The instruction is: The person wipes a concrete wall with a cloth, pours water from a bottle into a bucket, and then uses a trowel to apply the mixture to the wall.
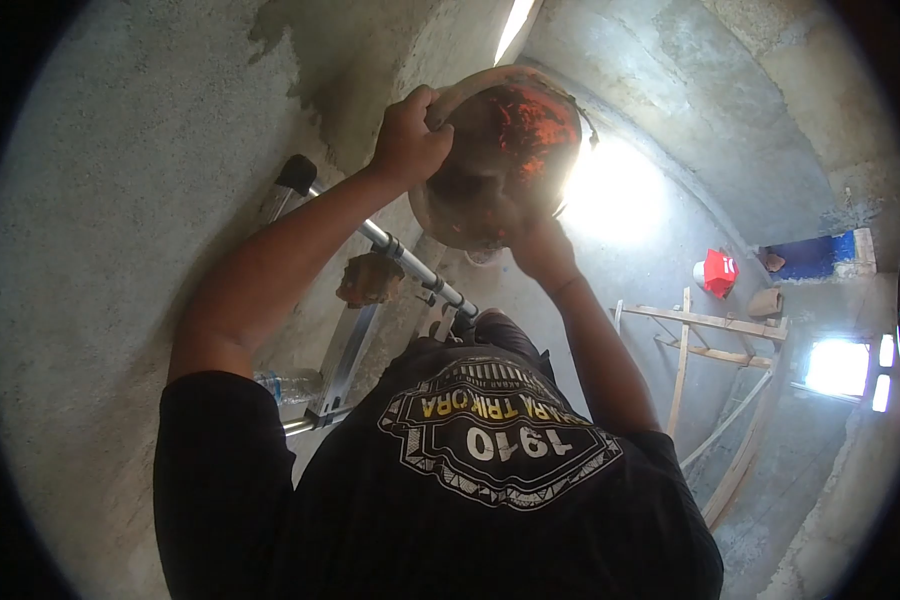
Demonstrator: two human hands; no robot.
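Observation:
A round bucket [480, 170], caked with grey dirt and showing orange patches, is held up in front of me, tilted so that its round face is toward me. My left hand [410, 140] is closed on its upper left rim, with the thumb over the edge. At the lower right edge, my right hand [542, 248] supports the bucket; its fingers are mostly hidden behind it. Wet-looking dark plaster [320, 60] marks the rough wall above my left hand.
Below the bucket stands a silver ladder [420, 268], close to the grey wall [120, 200]. A clear plastic bottle [290, 386] is near its rungs. Down to the right are a wooden frame [715, 320], a red bag [718, 273] and a bright window [838, 367].

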